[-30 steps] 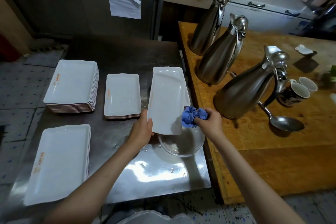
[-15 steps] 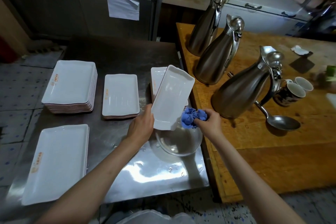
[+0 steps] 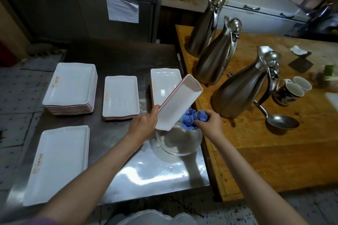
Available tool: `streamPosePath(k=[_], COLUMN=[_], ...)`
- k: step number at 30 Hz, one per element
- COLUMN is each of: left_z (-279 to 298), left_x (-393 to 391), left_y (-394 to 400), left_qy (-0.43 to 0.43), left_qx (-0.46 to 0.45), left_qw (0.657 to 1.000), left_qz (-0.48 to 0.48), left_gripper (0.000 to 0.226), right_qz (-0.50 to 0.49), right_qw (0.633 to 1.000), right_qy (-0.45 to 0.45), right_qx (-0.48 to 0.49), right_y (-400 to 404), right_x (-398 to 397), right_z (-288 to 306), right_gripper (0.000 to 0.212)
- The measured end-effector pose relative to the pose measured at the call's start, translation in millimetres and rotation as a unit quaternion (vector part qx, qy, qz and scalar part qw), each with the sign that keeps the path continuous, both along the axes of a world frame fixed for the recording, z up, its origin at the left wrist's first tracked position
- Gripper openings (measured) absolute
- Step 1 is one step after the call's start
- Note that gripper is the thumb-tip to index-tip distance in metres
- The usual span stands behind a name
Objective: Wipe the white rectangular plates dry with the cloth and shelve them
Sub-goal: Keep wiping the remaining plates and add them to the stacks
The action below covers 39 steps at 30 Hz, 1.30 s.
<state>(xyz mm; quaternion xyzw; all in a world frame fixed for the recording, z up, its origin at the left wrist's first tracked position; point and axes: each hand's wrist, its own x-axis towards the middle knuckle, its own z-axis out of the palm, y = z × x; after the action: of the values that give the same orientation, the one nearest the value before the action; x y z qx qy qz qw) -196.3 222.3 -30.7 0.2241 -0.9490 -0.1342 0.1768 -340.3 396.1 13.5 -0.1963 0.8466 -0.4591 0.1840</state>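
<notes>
My left hand [image 3: 144,124] grips the near end of a narrow white rectangular plate [image 3: 178,104], tilted up on its edge over a clear glass bowl [image 3: 178,144]. My right hand [image 3: 210,123] is closed on a crumpled blue cloth [image 3: 192,118] that touches the plate's lower right side. Another narrow white plate [image 3: 162,84] lies flat just behind. Stacks of white rectangular plates stand on the steel table: a tall stack [image 3: 71,87] at far left, a short stack [image 3: 120,97] in the middle, and a large-plate stack [image 3: 56,162] at near left.
The steel table [image 3: 146,175] is wet near its front edge. To the right, a wooden counter [image 3: 283,160] carries three steel jugs [image 3: 241,89], two mugs [image 3: 290,92] and a ladle [image 3: 281,120]. Cabinets stand behind.
My left hand has tipped the narrow plate from nearly flat up onto its edge, swinging its far end right. The plate beneath it is now uncovered. My right hand with the cloth stays put.
</notes>
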Motion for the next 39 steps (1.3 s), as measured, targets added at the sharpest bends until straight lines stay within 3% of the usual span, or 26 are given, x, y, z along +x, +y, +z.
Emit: streamPosePath(k=[2, 4, 6, 9, 14, 22, 28, 30, 35, 39], left_z=[-4, -8, -11, -5, -3, -7, -6, -6, -9, -1], left_x=[-1, -3, -7, -6, -1, 6, 10, 10, 10, 9], left_y=[-1, 3, 7, 10, 18, 19, 17, 18, 21, 26], left_qy=[0.009, 0.020, 0.000, -0.015, 0.002, 0.017, 0.022, 0.024, 0.037, 0.054], left_qx=[-0.031, 0.004, 0.123, 0.322, 0.473, 0.556, 0.552, 0.549, 0.537, 0.546], left_qw=[0.999, 1.000, 0.992, 0.945, 0.879, 0.829, 0.832, 0.833, 0.840, 0.835], left_qz=[-0.006, -0.005, 0.020, 0.051, 0.055, 0.058, 0.053, 0.058, 0.063, 0.052], left_gripper=[0.027, 0.023, 0.022, 0.020, 0.027, 0.035, 0.049, 0.047, 0.032, 0.022], right_qz=[-0.002, -0.004, -0.008, -0.011, -0.007, 0.083, 0.136, 0.131, 0.134, 0.134], right_qw=[1.000, 1.000, 1.000, 0.999, 0.996, 0.976, 0.966, 0.962, 0.958, 0.940], right_qy=[0.005, 0.009, 0.018, 0.036, 0.090, 0.198, 0.217, 0.240, 0.253, 0.314], right_qx=[0.002, 0.009, 0.008, 0.001, 0.016, 0.040, 0.029, 0.012, 0.004, -0.021], right_y=[0, 0, 2, 2, -2, 0, 1, 1, 1, 2], right_x=[0, 1, 1, 1, 6, 19, 37, 40, 46, 46], right_z=[0, -1, -3, -4, -5, -9, -20, -21, -20, -31], right_gripper=[0.021, 0.020, 0.022, 0.024, 0.029, 0.030, 0.015, 0.012, 0.033, 0.034])
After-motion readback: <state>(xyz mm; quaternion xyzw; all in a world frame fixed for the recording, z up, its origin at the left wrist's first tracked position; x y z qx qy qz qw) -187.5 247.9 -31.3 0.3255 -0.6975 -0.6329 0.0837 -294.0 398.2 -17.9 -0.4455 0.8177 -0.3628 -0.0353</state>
